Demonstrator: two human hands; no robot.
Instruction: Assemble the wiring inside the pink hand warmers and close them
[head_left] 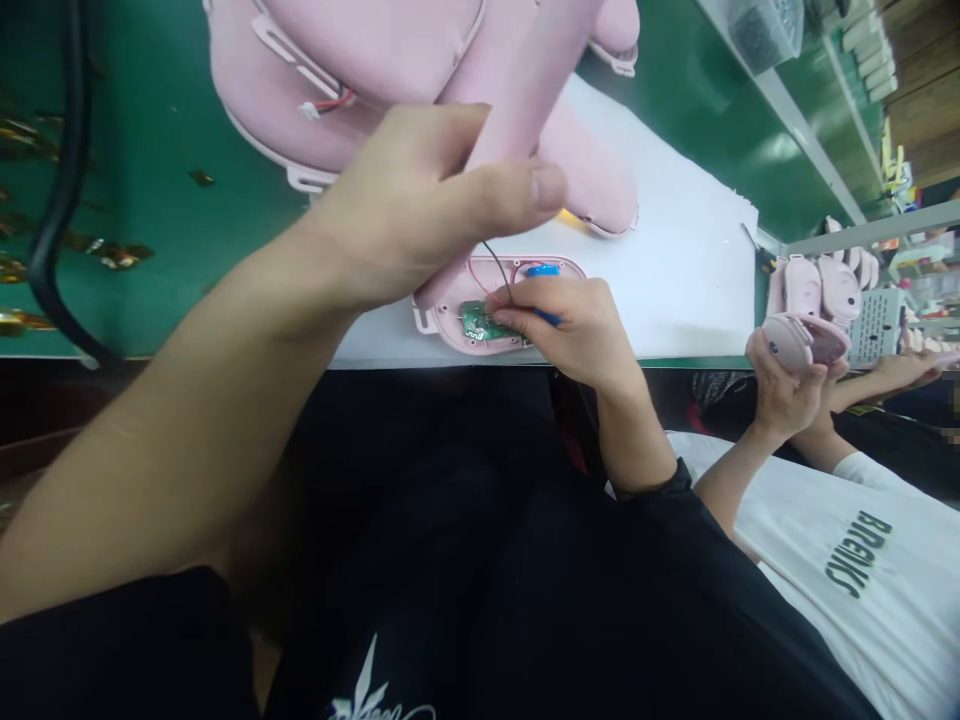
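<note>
My left hand (435, 200) is wrapped round a long pink plastic shell (532, 90), raised and tilted above the table. Below it, a pink casing half (442, 310) lies inside up on white paper. It carries a green circuit board (475, 320) and a blue cylindrical part (544, 270). Thin red and dark wires (491, 255) run up from the casing towards the raised shell. The fingers of my right hand (577, 325) are pinched on a wire at the board. A bit of blue shows beneath those fingers; what it belongs to is hidden.
Several pink shells (300, 80) are piled at the back, one with a white-plugged cable (311, 110). A thick black cable (56, 210) and gold tape scraps (112, 252) lie left. At right, a co-worker's hand (784, 395) holds a pink case (795, 340). A clear box (765, 35) stands far back.
</note>
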